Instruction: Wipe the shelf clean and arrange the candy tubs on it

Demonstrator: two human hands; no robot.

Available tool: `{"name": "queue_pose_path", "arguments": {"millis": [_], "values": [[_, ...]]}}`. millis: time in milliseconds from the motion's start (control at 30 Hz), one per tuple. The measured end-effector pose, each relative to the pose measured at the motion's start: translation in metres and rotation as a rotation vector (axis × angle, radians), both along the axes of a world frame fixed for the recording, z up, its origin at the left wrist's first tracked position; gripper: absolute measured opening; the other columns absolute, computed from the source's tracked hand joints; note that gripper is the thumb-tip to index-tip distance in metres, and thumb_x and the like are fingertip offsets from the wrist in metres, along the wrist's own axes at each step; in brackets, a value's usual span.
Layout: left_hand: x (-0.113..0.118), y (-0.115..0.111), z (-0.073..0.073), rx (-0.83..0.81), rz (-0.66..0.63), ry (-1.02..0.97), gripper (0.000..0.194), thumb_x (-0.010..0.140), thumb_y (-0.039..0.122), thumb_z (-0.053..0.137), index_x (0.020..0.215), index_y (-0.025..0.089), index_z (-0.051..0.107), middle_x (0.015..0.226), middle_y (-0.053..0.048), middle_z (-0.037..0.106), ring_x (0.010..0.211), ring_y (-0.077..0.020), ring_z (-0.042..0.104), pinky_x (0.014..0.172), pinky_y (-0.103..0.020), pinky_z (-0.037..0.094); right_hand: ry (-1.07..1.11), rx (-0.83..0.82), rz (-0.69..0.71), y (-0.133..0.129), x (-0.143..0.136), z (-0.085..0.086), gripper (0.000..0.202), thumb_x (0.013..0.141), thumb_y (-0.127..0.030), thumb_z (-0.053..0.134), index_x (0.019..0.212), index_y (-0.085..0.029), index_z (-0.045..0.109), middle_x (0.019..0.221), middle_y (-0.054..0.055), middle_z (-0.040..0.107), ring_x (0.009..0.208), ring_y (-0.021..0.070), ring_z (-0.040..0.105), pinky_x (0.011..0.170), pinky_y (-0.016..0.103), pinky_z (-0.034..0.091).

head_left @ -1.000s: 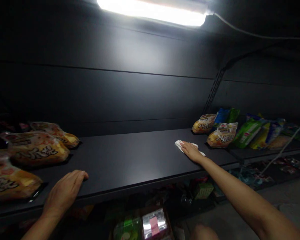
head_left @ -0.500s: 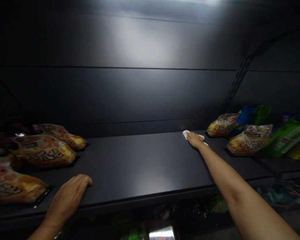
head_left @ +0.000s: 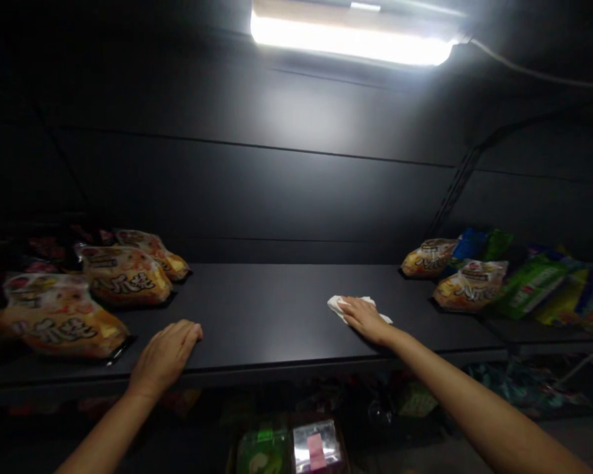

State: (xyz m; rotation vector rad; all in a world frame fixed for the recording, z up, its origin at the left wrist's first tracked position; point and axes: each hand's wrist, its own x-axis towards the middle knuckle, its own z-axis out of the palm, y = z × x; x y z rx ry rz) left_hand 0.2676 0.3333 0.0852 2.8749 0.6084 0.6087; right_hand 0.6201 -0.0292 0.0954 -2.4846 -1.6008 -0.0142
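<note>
Dark shelf (head_left: 261, 309) bears 1 cloth (head_left: 335, 303) under right hand (head_left: 366, 319).

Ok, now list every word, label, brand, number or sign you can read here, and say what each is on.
"八爪烧": large characters on the yellow snack bags at both ends of the shelf; the last character is slightly soft.
Small print above those characters: too small to read.
White lettering on the green bag at right: too blurred to read.
Pink label on the shiny box below: no text readable.
</note>
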Motion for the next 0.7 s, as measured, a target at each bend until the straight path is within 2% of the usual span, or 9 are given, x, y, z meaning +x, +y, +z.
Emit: {"name": "queue_pose_path", "arguments": {"millis": [133, 267, 367, 500, 700], "values": [[-0.001, -0.001, -0.001, 0.004, 0.042, 0.005, 0.037, 0.097, 0.039, 0.026, 0.083, 0.025, 0.057, 0.087, -0.003, 0.064, 0.087, -0.0231, 0.057, 0.086, -0.037, 0.042, 0.079, -0.043, 0.104, -0.026, -0.037, 0.006, 0.046, 0.099, -0.042, 0.038, 0.142, -0.031, 0.046, 0.152, 0.007, 0.042, 0.137, 0.0277, 0.038, 0.111, 0.049, 0.029], [0.0, -0.001, -0.003, 0.003, 0.06, 0.01, 0.037, 0.097, 0.041, 0.026, 0.083, 0.025, 0.057, 0.086, -0.002, 0.063, 0.087, -0.023, 0.057, 0.085, -0.036, 0.041, 0.095, -0.032, 0.131, -0.024, -0.036, 0.006, 0.047, 0.098, -0.044, 0.038, 0.142, -0.031, 0.046, 0.15, 0.008, 0.044, 0.136, 0.0279, 0.039, 0.111, 0.049, 0.029], [0.0, -0.001, -0.002, -0.006, 0.064, 0.008, 0.036, 0.097, 0.04, 0.027, 0.083, 0.025, 0.057, 0.086, -0.002, 0.063, 0.086, -0.0225, 0.057, 0.084, -0.035, 0.041, 0.042, -0.002, 0.088, 0.001, -0.01, 0.001, 0.047, 0.098, -0.041, 0.037, 0.142, -0.027, 0.047, 0.149, 0.009, 0.045, 0.134, 0.0273, 0.042, 0.109, 0.048, 0.032], [0.001, -0.001, 0.0, -0.02, 0.058, 0.008, 0.037, 0.098, 0.04, 0.026, 0.082, 0.025, 0.056, 0.085, -0.002, 0.062, 0.085, -0.0218, 0.056, 0.084, -0.035, 0.041, -0.056, 0.008, -0.015, 0.051, 0.036, -0.009, 0.046, 0.098, -0.035, 0.036, 0.141, -0.024, 0.047, 0.148, 0.01, 0.046, 0.133, 0.0273, 0.044, 0.108, 0.046, 0.034], [0.003, 0.0, 0.002, -0.045, 0.058, -0.009, 0.038, 0.098, 0.04, 0.026, 0.08, 0.024, 0.056, 0.083, -0.002, 0.061, 0.083, -0.0207, 0.056, 0.084, -0.034, 0.041, -0.115, -0.017, -0.181, 0.118, 0.084, -0.016, 0.047, 0.099, -0.039, 0.035, 0.143, -0.027, 0.044, 0.149, 0.008, 0.045, 0.131, 0.0286, 0.045, 0.107, 0.045, 0.034]]}}
